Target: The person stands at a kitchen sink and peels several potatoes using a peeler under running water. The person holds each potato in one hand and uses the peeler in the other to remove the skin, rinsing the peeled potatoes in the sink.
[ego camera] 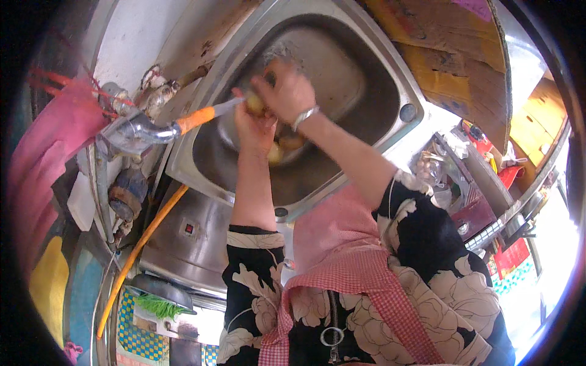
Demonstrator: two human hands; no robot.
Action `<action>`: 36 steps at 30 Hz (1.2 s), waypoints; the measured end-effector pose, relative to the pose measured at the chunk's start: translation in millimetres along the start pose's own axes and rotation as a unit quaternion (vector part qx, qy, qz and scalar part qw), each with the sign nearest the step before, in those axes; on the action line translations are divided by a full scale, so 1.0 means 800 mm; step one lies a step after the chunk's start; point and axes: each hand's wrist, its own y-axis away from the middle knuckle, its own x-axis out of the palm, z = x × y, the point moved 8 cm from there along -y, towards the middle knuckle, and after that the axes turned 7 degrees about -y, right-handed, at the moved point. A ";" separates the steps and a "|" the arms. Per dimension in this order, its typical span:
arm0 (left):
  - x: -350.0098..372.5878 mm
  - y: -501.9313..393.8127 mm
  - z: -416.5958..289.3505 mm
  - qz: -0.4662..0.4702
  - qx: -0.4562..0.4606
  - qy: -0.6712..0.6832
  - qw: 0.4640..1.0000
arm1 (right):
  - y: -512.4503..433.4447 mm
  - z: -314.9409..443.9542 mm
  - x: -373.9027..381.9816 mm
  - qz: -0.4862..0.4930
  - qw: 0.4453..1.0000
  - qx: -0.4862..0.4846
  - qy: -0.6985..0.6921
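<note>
Above the basin of a stainless-steel sink [384, 43], my left hand [252, 130] holds a yellowish, potato-like round item [255, 105]. My right hand [290, 91], blurred and wearing a bracelet [304, 117] at the wrist, is over it with bent fingers. A dark patch shows between thumb and fingers there; whether it is a held object or a gap is unclear. Water runs from the faucet [146, 130], through its orange-banded hose end [197, 120], onto my hands. Below them, more yellow-brown round items [275, 153] sit low in the basin, partly hidden by my wrists.
A cardboard sheet [448, 68] stands along the sink's far right side. Plastic bags [435, 171] and a drawer-like box [474, 212] are at right. An orange hose [142, 256] hangs at left, near a pan [160, 290] and green bristles [158, 306]. Pink cloth [55, 132] hangs beside the pipes.
</note>
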 end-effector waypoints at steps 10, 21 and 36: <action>-0.006 -0.002 0.013 -0.033 0.004 -0.047 0.998 | 0.022 0.014 0.017 -0.013 0.999 -0.039 0.034; -0.028 -0.004 0.015 0.026 -0.003 -0.124 0.992 | -0.047 -0.037 -0.006 -0.005 0.999 0.021 0.044; -0.037 0.010 0.004 -0.119 0.096 -0.148 0.977 | -0.006 0.000 0.015 0.031 0.999 0.009 0.041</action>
